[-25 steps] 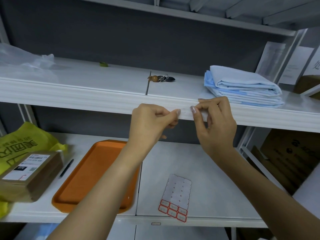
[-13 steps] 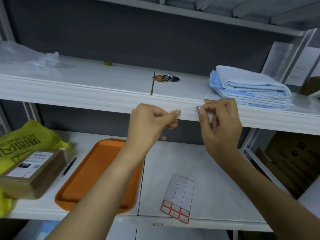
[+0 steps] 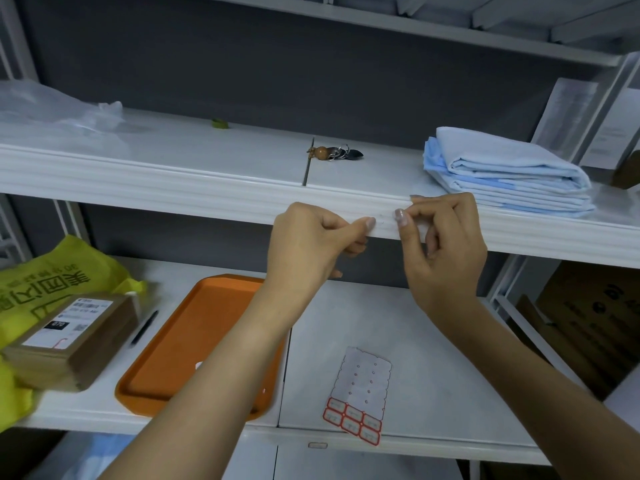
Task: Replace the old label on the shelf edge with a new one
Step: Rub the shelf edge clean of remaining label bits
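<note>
On the lower shelf at the far left, a crumpled yellow plastic bag (image 3: 52, 271) lies under a flat brown cardboard parcel with a white shipping label (image 3: 69, 341). A slim black pen (image 3: 143, 327) lies just beside the parcel, probably kept there for writing on labels. Next comes a shallow orange plastic tray (image 3: 194, 341), set under the work spot, where I judge it could catch peeled scraps.

The left hand (image 3: 311, 244) has its fingers folded into the palm, holding nothing I can make out. Its thumb tip presses flat on the ribbed white shelf edge (image 3: 173, 199). Between the two thumbs is a pale, faintly marked label (image 3: 384, 225), stuck to the front of that edge. I cannot tell whether it is the old one or the new one. The thumbs at either end suggest it is being smoothed flat, or its corners are being worked.

The right hand (image 3: 446, 251) pinches the edge, with the forefinger hooked over the top lip and the thumb on the front. That steadies the hand for fine pressure.

Below, a white sticker sheet with six red-bordered labels left (image 3: 360, 393) lies near the front of the lower shelf, within easy reach. Above it, a wooden-bead keyring (image 3: 332, 154) rests on the upper shelf, well apart from the edge. At the right, a stack of folded pale blue cloths (image 3: 502, 174) sits just behind the right hand.
</note>
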`<state>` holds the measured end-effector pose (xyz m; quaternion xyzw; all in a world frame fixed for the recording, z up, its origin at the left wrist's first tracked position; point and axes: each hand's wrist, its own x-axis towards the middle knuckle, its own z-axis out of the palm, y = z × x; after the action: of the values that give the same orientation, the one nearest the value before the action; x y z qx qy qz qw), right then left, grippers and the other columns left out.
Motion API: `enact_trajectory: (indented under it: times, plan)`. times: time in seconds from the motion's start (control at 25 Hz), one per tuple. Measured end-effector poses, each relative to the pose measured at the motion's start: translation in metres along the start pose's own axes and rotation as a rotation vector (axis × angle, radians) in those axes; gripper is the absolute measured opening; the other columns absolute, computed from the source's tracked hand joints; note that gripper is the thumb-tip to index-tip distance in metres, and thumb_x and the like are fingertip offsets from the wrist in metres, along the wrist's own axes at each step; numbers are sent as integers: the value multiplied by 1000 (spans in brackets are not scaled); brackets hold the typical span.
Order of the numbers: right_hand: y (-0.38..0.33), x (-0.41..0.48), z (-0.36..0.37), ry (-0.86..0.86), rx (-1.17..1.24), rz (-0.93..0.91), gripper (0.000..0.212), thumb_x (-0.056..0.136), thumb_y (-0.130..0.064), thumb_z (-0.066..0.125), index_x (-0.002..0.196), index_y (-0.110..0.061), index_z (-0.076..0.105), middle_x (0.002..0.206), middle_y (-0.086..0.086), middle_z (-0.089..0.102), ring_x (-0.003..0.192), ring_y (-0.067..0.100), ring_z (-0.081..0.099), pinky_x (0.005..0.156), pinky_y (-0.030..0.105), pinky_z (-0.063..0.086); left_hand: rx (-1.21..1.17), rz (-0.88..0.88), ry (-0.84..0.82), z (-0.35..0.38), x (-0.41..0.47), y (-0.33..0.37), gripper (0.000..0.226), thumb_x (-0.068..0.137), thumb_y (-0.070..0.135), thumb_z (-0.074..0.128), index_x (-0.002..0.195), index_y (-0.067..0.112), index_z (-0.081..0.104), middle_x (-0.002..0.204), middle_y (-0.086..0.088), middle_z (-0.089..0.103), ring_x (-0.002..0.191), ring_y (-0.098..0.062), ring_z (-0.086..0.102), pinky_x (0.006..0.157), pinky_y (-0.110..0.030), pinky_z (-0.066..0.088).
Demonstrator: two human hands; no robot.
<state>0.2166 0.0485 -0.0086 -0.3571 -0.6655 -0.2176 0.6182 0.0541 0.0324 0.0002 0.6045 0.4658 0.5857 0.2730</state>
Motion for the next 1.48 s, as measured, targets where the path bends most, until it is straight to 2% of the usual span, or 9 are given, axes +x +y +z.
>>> enact_trajectory:
  times: [0.36, 0.48, 0.68, 1.04, 1.24, 1.48]
  plan:
    - [-4, -1, 2, -1, 0, 50, 15, 90, -16, 66, 84, -2, 66, 93, 13, 60, 76, 4, 45, 59, 7, 30, 63, -2, 31, -1, -1, 2, 31, 79, 46, 76, 69, 17, 79, 64, 6, 74, 64, -7, 72, 53, -38, 61]
    - [-5, -1, 2, -4, 0, 53, 15, 90, -16, 65, 84, -2, 65, 93, 12, 60, 78, 3, 46, 58, 7, 30, 149, 4, 62, 3, -1, 5, 36, 78, 54, 73, 66, 21, 78, 63, 8, 73, 64, -6, 71, 60, -39, 61]
    - [-2, 0, 2, -16, -23, 30, 17, 90, -18, 66, 85, -2, 66, 93, 13, 61, 78, 5, 48, 58, 8, 31, 327, 29, 122, 13, -2, 12, 45, 77, 64, 67, 63, 23, 77, 60, 7, 70, 61, -7, 67, 63, -37, 59]
    - [-2, 2, -2, -40, -46, 27, 16, 90, -16, 66, 85, -1, 66, 94, 14, 62, 76, 5, 45, 61, 6, 29, 244, 53, 80, 10, -2, 6, 32, 81, 52, 70, 65, 25, 77, 57, 10, 69, 53, -7, 64, 62, -38, 59]
    - [-1, 1, -4, -43, -48, -19, 17, 90, -15, 66, 84, 1, 66, 93, 16, 63, 77, 5, 46, 62, 6, 29, 143, 81, 39, 8, -1, -1, 28, 84, 42, 70, 70, 19, 79, 65, 4, 73, 65, -14, 70, 60, -42, 60]
    - [5, 1, -7, -40, -15, -73, 16, 90, -13, 65, 83, 1, 66, 93, 16, 64, 79, 2, 45, 60, 8, 32, 70, 63, -4, 2, 0, -10, 23, 85, 36, 70, 72, 19, 79, 68, 6, 74, 67, -16, 73, 56, -41, 61]
